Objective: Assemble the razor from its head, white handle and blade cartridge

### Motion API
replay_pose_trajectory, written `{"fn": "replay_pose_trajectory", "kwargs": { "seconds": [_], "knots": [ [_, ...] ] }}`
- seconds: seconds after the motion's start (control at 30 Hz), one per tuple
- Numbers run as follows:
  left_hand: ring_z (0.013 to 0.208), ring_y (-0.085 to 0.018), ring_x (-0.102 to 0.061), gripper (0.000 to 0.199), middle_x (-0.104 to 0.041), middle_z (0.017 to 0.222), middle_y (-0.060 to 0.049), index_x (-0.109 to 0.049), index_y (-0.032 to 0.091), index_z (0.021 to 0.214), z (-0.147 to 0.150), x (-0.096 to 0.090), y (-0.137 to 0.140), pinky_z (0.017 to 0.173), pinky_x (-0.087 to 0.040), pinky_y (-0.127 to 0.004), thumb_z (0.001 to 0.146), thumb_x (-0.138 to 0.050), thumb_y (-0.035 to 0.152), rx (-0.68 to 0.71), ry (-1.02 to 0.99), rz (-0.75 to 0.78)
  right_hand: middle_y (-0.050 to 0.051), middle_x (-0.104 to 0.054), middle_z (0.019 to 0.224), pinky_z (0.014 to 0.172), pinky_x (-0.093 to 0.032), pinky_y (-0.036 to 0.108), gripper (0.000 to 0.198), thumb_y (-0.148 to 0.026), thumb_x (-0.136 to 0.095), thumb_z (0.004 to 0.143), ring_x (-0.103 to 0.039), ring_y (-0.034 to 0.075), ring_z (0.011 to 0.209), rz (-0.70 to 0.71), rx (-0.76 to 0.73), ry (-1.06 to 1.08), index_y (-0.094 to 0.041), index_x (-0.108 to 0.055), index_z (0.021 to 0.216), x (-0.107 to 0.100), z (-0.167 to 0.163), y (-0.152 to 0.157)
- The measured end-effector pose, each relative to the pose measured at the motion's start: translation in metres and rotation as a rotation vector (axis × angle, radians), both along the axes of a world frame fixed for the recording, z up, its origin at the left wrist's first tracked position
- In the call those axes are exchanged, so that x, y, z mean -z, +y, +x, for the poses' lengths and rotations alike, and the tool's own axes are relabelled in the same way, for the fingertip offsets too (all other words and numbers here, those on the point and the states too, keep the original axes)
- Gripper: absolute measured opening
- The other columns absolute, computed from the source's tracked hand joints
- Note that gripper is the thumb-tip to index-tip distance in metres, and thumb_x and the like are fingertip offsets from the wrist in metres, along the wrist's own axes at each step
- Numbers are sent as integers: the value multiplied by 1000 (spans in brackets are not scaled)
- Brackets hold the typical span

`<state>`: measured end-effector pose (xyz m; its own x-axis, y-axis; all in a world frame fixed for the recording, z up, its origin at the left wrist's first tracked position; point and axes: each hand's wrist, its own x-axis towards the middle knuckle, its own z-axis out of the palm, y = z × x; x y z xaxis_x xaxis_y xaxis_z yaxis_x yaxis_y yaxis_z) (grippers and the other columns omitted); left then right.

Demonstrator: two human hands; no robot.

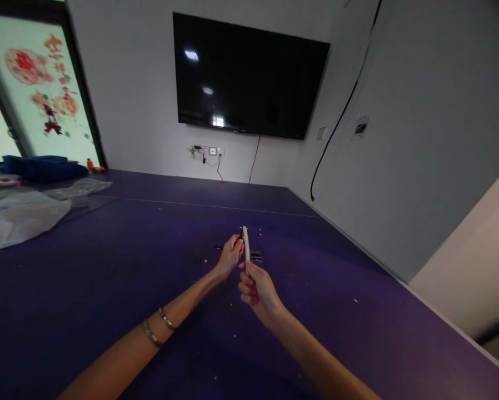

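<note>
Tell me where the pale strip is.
In the head view, just below centre, the pale strip sticks up from the right hand, with the left hand on its left and the small dark object on its right.

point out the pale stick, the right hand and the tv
Pale stick [246,244]: head view, middle of its length.
Right hand [260,290]: head view, back of the hand.
TV [249,79]: head view, middle of the screen.

A pale, slender strip [246,242] is held just below the centre of the frame, gripped near its lower end; it is shown nearly vertical, its top inclined slightly leftward. Immediately left of its upper end, a small dark tool [241,233] is held, largely covered; whether the two are in contact cannot be distinguished.
</note>
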<state>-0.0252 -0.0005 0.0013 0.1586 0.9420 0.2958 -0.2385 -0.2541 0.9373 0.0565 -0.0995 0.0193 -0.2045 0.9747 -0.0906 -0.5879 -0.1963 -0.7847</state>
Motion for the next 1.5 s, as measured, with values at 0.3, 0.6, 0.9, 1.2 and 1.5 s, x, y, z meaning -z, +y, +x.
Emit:
{"fn": "replay_pose_trajectory", "kwargs": {
  "seconds": [0.3, 0.6, 0.9, 1.2, 1.5],
  "knots": [
    [41, -5, -30, 15, -38, 52, 7, -51, 16, 76, 4, 4, -2, 41, -24, -17, 77, -50, 31, 8, 16, 8, -12, -25, 46, 36, -3, 16, 31, -39, -67, 67, -12, 1, 37, 9, 22, 53, -18, -47, 78, -2, -2, -5],
    [47, -6, -34, 14, -41, 56, 5, -50, 17, 71, 4, -2, -8, 44, -26, -17, 74, -53, 30, -6, 3, 16, -13, -23, 46, 36, -2, 17, 32, -40, -67, 67, -12, 2, 37, 22, 93, 56, -20, -44, 75, -6, -11, -9],
    [48, -6, -34, 13, -41, 57, 5, -50, 16, 70, 4, -5, -12, 45, -27, -18, 75, -51, 28, -24, 17, 40, -12, -25, 47, 36, -2, 17, 33, -39, -68, 65, -12, 1, 37, 27, 77, 74, -20, -43, 74, -11, -14, -14],
    [47, -6, -32, 16, -39, 56, 5, -49, 16, 71, 3, -3, -11, 43, -25, -18, 75, -51, 32, -48, 28, 37, -13, -24, 45, 36, -1, 17, 35, -42, -69, 63, -12, 1, 36, -5, 80, 50, -20, -45, 75, -3, -16, -14],
    [43, -5, -31, 20, -38, 54, 7, -50, 16, 76, 2, -6, -10, 42, -24, -17, 75, -49, 36, -52, 59, 28, -13, -25, 45, 36, -1, 17, 37, -44, -69, 61, -12, 1, 36, -24, 112, 53, -19, -47, 77, 5, -19, -16]
  ]
}}
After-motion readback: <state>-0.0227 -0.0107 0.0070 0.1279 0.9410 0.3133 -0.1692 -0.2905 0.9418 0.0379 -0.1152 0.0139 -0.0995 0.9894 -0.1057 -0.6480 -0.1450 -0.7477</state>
